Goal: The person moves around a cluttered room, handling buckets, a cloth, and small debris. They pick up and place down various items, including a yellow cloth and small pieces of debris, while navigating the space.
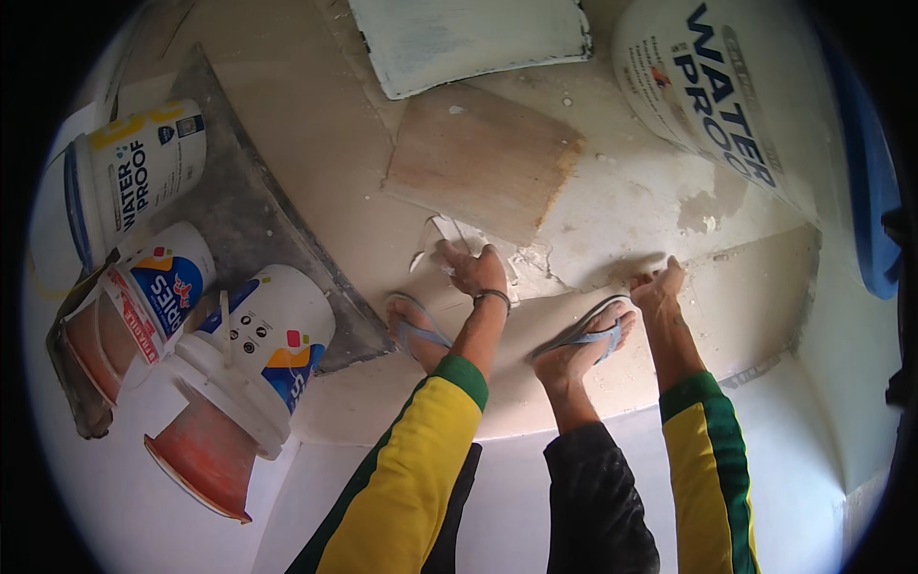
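Down at the feet, both hands are on the sheet of cardboard (535, 402) covering the floor, and the torn edge of it runs right under the fingertips, between the two hands. The left hand (472, 270) has its fingers curled together, pinched on a small lifted flap of the torn cardboard, a band round the wrist. The right hand (658, 284) is bunched too, fingers closed on the ragged edge just beside the right sandal (598, 330). Both arms reach straight down in yellow sleeves with green cuffs, wrists bent toward the floor, the left one passing beside the left sandal (413, 330). Just beyond the hands lies a brown board (478, 158), flat, its far corner tucked under a pale painted panel (469, 38). Off to the left, well apart, three paint buckets (258, 354) stand in a cluster by a grey slab (239, 220); far right, a big white sack (717, 96) leans in.
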Demonstrator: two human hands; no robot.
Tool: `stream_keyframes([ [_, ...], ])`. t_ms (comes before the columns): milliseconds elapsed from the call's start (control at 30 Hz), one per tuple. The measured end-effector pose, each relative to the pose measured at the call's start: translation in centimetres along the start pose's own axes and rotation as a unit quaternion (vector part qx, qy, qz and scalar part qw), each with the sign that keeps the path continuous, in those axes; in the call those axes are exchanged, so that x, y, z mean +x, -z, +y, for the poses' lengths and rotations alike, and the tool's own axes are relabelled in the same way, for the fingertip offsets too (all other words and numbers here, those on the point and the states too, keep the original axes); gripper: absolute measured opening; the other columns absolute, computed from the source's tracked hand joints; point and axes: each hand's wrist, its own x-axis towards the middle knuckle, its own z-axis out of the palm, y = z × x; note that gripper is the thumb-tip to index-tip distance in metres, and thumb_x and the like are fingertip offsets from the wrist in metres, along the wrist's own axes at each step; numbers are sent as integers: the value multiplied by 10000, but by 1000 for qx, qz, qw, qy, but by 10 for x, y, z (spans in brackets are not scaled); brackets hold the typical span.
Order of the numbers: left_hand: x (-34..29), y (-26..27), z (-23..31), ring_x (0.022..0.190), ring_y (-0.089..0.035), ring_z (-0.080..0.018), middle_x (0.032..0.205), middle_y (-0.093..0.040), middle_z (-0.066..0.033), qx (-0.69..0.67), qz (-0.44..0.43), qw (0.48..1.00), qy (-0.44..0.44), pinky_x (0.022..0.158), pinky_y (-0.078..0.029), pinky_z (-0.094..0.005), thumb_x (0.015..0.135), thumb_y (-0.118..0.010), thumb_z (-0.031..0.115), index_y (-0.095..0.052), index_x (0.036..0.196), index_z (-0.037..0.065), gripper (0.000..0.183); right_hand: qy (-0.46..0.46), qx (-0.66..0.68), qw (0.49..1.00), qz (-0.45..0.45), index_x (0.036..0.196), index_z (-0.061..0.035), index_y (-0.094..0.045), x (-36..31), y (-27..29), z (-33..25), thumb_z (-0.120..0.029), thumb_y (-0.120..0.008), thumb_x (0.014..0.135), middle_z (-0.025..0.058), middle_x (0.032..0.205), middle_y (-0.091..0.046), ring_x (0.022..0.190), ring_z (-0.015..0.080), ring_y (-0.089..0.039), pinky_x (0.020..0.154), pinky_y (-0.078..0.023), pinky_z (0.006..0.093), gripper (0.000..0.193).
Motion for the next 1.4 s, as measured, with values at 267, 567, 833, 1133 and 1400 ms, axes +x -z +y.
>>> stream_keyframes([
  [267, 23, 4, -22, 1157, -486, -386, 1318, -462, -201, -55, -23, 998, -26, 968, -410, -466, 722, -670, 352, -489, 1262, 10, 664, -32, 10, 999, -37, 1020, -111, -537, 6, 18, -5, -612, -504, 860, 20, 936, -507, 839, 171, -453, 764, -304, 321, 527],
  [567, 32, 62, 13, 1120, -521, -190, 1187, -577, -60, -262, -320, 909, 53, 950, -387, -304, 813, -713, 314, -544, 1216, 36, 518, -39, 24, 987, -156, 1049, -74, -510, -7, 28, -3, -597, -599, 840, 43, 1013, -514, 902, 189, -473, 787, -347, 326, 570],
  [833, 30, 50, 30, 1079, -575, -224, 1164, -598, -103, -366, -385, 837, 129, 932, -470, -355, 784, -773, 208, -539, 1205, 7, 522, 18, -36, 983, -177, 1214, -23, -469, -4, 24, 1, -463, -621, 895, 130, 1166, -533, 1073, 282, -517, 998, -405, 446, 565],
  [1133, 52, 33, 7, 1093, -574, -247, 1189, -597, -146, -426, -416, 800, 75, 917, -490, -382, 751, -799, 214, -568, 1199, -43, 565, 155, -128, 965, -167, 1185, -37, -507, 6, 32, 17, -483, -627, 885, 89, 1079, -563, 981, 245, -540, 850, -443, 409, 551],
  [1400, 69, 69, 17, 1071, -571, -224, 1166, -614, -143, -452, -405, 794, 46, 929, -465, -353, 726, -814, 203, -598, 1172, -73, 567, 158, -137, 972, -110, 1077, -68, -560, -25, 21, 44, -470, -634, 880, 66, 982, -592, 888, 220, -567, 845, -462, 397, 454],
])
